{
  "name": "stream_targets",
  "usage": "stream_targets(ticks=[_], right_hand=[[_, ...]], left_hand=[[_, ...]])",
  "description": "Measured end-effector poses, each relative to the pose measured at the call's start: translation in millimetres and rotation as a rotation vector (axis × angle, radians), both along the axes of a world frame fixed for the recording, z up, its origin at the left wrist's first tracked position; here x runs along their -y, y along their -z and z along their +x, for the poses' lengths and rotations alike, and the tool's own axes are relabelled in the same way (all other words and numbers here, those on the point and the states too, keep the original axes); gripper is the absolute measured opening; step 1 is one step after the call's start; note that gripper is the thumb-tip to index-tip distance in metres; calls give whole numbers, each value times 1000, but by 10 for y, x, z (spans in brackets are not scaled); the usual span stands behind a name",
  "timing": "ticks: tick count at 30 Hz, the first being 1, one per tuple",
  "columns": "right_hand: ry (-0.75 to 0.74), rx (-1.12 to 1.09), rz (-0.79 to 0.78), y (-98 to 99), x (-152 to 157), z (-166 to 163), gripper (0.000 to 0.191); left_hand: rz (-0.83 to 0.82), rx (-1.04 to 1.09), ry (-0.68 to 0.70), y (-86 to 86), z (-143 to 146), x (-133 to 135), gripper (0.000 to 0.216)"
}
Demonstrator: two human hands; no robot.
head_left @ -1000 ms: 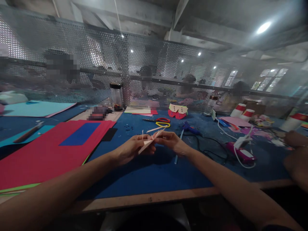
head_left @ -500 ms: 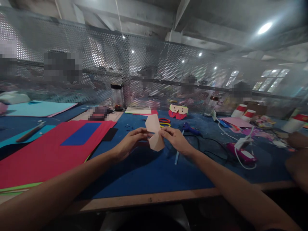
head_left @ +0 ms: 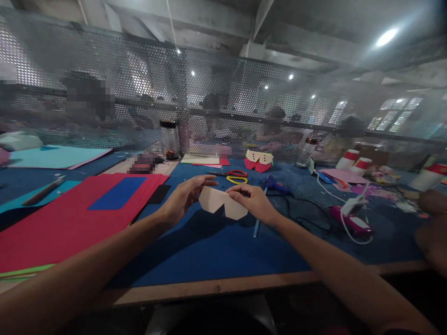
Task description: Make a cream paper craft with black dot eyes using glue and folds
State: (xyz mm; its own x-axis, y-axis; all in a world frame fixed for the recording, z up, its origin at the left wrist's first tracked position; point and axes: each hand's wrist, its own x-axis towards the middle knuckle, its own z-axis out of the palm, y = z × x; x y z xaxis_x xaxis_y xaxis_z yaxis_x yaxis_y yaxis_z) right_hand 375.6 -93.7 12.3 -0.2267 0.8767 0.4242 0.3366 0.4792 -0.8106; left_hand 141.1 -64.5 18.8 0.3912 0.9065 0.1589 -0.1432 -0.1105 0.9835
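Note:
A pale beige paper cutout (head_left: pixel 213 199), two angular lobes with a V-shaped notch between them, hangs over the blue table. My right hand (head_left: pixel 253 199) pinches its upper right part between thumb and fingers. At the cutout's left end, my left hand (head_left: pixel 183 195) has its fingers apart and does not appear to grip it. Beyond the hands lie scissors (head_left: pixel 237 180) with red and yellow handles. A folded paper piece (head_left: pixel 259 160) in beige, red and green, with dark dots, stands farther back.
Red sheets (head_left: pixel 75 225) with a blue strip (head_left: pixel 117 193) cover the left side. A blue glue gun (head_left: pixel 277 186), a glue stick (head_left: pixel 256 228) and a magenta device (head_left: pixel 351 222) with a white cable lie to the right. Jars (head_left: pixel 169 139) stand by the mesh partition. Another person's arm (head_left: pixel 435 228) shows at right.
The cutout has turned from upright to lying sideways, notch downward. My left hand has let go of it, its fingers spreading, while my right hand keeps its pinch.

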Motion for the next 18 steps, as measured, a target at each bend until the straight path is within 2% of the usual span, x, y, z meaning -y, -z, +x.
stream_targets(ticks=[7, 18], right_hand=[[38, 16, 23, -7, -21, 17, 22], [68, -29, -11, 49, -73, 42, 30]], left_hand=[[100, -185, -37, 36, 6, -23, 35], [250, -281, -59, 70, 4, -29, 31]])
